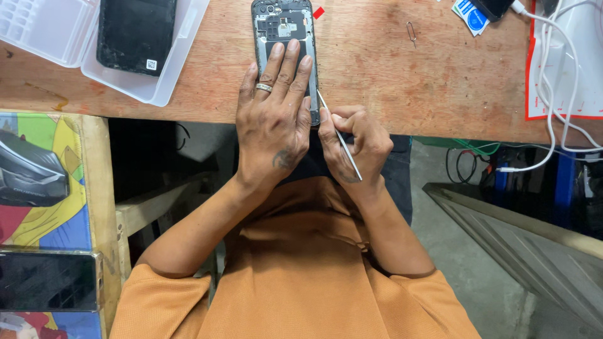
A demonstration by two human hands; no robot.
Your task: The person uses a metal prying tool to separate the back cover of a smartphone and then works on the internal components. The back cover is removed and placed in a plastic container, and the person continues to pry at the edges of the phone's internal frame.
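Far left of the frame, a dark grey device sits on a colourful printed surface, with a black-screened phone below it at the lower left. Up in the upper left corner, a clear plastic tray lies on the wooden table, carrying a black back cover.

Moving to centre: the left hand is spread flat, fingers extended, pressing down on an opened phone that lies at the top middle of the frame, its near end by the table's front edge. A ring shows on one finger. The phone's back is off, with circuit parts and the camera module exposed at its far end.

Just to the right, the right hand is closed in a pen-like pinch around a thin metal pry tool, the tip meeting the phone's right edge near its lower corner.

That phone looks light, rigid and fragile with its insides bare; I'd judge the frame edges are the safe place to hold, not the board.

Further right: a small metal pin lies on the table, then a blue-and-white packet, and white cables trailing at the upper right.
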